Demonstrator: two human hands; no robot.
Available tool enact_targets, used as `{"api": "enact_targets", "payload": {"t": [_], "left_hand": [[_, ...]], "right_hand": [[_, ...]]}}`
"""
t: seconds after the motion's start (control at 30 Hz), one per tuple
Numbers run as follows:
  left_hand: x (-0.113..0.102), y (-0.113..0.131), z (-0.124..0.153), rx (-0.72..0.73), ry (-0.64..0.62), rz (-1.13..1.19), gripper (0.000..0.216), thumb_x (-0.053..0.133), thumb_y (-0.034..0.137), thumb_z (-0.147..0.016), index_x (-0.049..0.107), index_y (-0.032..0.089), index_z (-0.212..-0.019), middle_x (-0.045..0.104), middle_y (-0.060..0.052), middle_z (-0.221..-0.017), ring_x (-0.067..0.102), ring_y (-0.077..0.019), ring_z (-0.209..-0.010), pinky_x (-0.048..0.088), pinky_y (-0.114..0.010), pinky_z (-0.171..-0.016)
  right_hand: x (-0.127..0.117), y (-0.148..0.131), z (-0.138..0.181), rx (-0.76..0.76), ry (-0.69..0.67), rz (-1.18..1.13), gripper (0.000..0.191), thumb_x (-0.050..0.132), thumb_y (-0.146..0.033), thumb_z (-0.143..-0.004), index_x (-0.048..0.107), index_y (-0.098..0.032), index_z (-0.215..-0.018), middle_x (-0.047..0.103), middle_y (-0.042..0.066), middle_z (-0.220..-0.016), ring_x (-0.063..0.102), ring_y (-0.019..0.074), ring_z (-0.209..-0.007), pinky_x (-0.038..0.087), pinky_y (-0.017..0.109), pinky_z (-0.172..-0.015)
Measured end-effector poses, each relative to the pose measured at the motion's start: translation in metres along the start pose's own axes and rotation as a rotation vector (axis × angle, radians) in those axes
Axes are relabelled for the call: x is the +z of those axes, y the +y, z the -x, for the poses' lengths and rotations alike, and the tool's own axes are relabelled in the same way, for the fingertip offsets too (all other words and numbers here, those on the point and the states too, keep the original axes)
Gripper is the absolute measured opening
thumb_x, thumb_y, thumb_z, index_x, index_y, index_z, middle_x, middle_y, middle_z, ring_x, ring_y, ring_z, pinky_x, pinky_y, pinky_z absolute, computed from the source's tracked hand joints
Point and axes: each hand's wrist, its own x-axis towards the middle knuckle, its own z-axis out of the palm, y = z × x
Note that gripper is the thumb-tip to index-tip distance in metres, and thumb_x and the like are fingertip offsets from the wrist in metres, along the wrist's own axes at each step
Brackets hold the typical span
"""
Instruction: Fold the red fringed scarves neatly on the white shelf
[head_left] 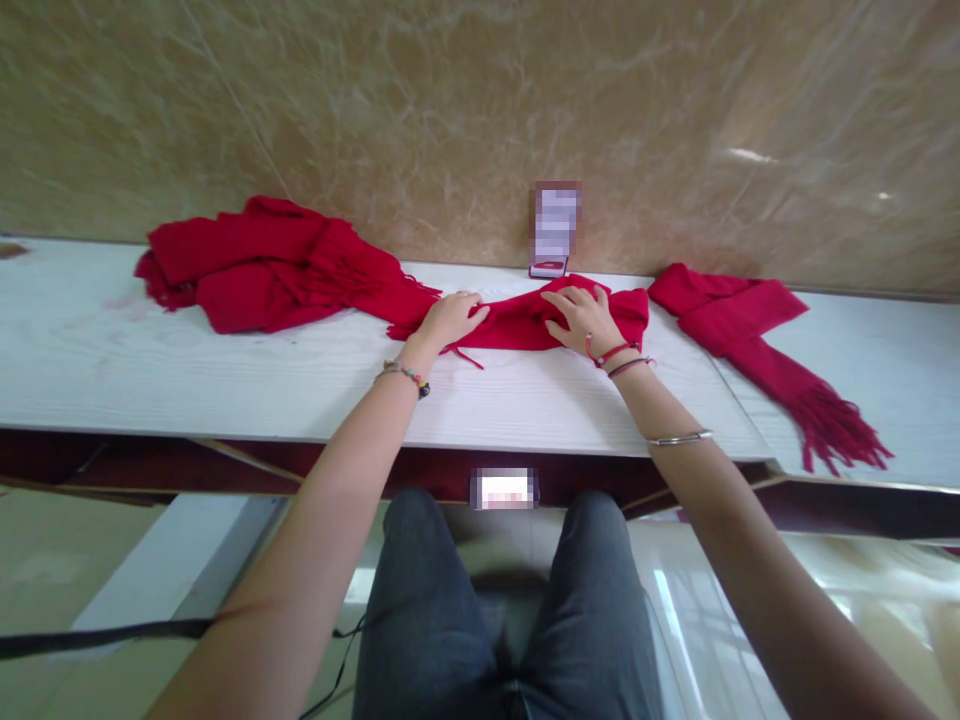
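Note:
A red scarf (517, 325) lies folded into a narrow strip on the white table in front of me. My left hand (452, 318) rests on its left end, fingers stretched out and thumb apart, near some loose fringe. Toward the other end, my right hand (581, 315) presses on the fabric with its fingers spread and slightly bent. Left of my hands is a rumpled heap of red scarf cloth (262, 275) with fringe; whether it joins the strip I cannot tell. Another red scarf (739, 315) lies bent over to the right, its fringe pointing toward the table's front edge.
A phone-like object (553, 225) with a blurred face leans against the marbled wall (450, 120) behind the white table (187, 385). A seam crosses the tabletop at right. Below the front edge, a pale blurred rectangle (504, 488) shows above my knees. A black strap (105, 636) crosses the lower left.

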Motion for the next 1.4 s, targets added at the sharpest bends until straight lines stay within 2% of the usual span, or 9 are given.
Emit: {"api": "enact_targets", "payload": {"t": [0.13,0.37,0.57,0.73,0.87,1.0,1.1,1.23,1.4], "left_hand": [[-0.005,-0.002,-0.004,0.106,0.027,0.056,0.023,0.047,0.025,-0.088,0.066,0.012,-0.094,0.066,-0.009,-0.095,0.061,-0.0215,-0.091,0.046,-0.032,-0.086],[-0.008,0.003,0.0,0.135,0.074,0.136,0.021,0.053,0.022,-0.086,0.062,0.013,-0.102,0.063,-0.01,-0.106,0.059,-0.0216,-0.101,0.045,-0.034,-0.091],[-0.006,0.002,-0.002,0.178,-0.068,0.105,0.028,0.053,0.017,-0.085,0.063,0.014,-0.112,0.066,-0.009,-0.112,0.06,-0.0209,-0.105,0.044,-0.035,-0.096],[-0.006,0.004,-0.003,0.207,-0.017,0.101,0.025,0.05,0.015,-0.085,0.068,0.015,-0.103,0.067,-0.008,-0.104,0.061,-0.0198,-0.099,0.046,-0.034,-0.092],[-0.008,0.005,-0.002,0.165,0.013,0.075,0.026,0.047,0.013,-0.086,0.069,0.015,-0.1,0.067,-0.009,-0.1,0.062,-0.0207,-0.095,0.047,-0.034,-0.089],[-0.013,0.013,0.0,0.207,0.009,0.039,0.024,0.049,0.022,-0.09,0.068,0.014,-0.101,0.068,-0.009,-0.101,0.062,-0.0219,-0.096,0.046,-0.036,-0.09],[-0.015,0.019,0.002,0.283,-0.062,0.007,0.032,0.059,0.033,-0.086,0.064,0.015,-0.113,0.063,-0.011,-0.118,0.056,-0.0251,-0.111,0.041,-0.04,-0.097],[-0.01,0.016,0.003,0.214,-0.111,0.045,0.052,0.059,0.033,-0.087,0.047,0.016,-0.134,0.048,-0.014,-0.139,0.045,-0.0251,-0.127,0.035,-0.039,-0.105],[-0.007,0.008,0.0,0.187,-0.134,0.111,0.037,0.053,0.024,-0.088,0.058,0.014,-0.124,0.061,-0.011,-0.123,0.057,-0.0213,-0.113,0.041,-0.033,-0.099]], "right_hand": [[0.007,-0.02,-0.008,-0.1,0.072,-0.032,0.04,0.045,-0.03,-0.087,0.058,-0.019,-0.123,0.057,0.012,-0.123,0.046,0.0304,-0.115,0.015,0.06,-0.108],[0.016,-0.006,-0.015,-0.188,-0.123,-0.02,0.046,0.048,-0.025,-0.084,0.056,-0.011,-0.127,0.061,0.015,-0.12,0.05,0.0288,-0.114,0.029,0.049,-0.105],[0.004,0.013,-0.017,-0.077,-0.144,0.031,0.038,0.04,-0.029,-0.089,0.067,-0.01,-0.108,0.069,0.015,-0.094,0.06,0.0264,-0.091,0.042,0.041,-0.088],[-0.003,0.015,-0.013,0.025,-0.011,0.068,0.044,0.051,-0.03,-0.081,0.059,-0.014,-0.122,0.061,0.017,-0.118,0.051,0.0342,-0.109,0.044,0.047,-0.084],[-0.004,0.021,-0.01,0.165,-0.054,0.056,0.035,0.048,-0.024,-0.08,0.066,-0.016,-0.109,0.064,0.015,-0.108,0.057,0.0302,-0.098,0.047,0.041,-0.079],[-0.002,0.024,-0.012,0.141,0.022,-0.058,0.029,0.045,-0.02,-0.08,0.069,-0.017,-0.095,0.066,0.011,-0.1,0.059,0.0259,-0.095,0.047,0.037,-0.082],[-0.002,0.026,-0.014,0.15,0.166,-0.181,0.027,0.044,-0.023,-0.082,0.068,-0.018,-0.092,0.068,0.009,-0.096,0.06,0.0243,-0.093,0.047,0.038,-0.084],[-0.006,0.03,-0.014,0.187,0.307,-0.308,0.027,0.045,-0.027,-0.081,0.067,-0.019,-0.093,0.07,0.008,-0.095,0.062,0.0232,-0.088,0.048,0.039,-0.082],[-0.003,0.029,-0.013,0.082,0.092,-0.25,0.031,0.048,-0.032,-0.08,0.066,-0.018,-0.101,0.066,0.011,-0.105,0.058,0.0275,-0.1,0.044,0.046,-0.091]]}}
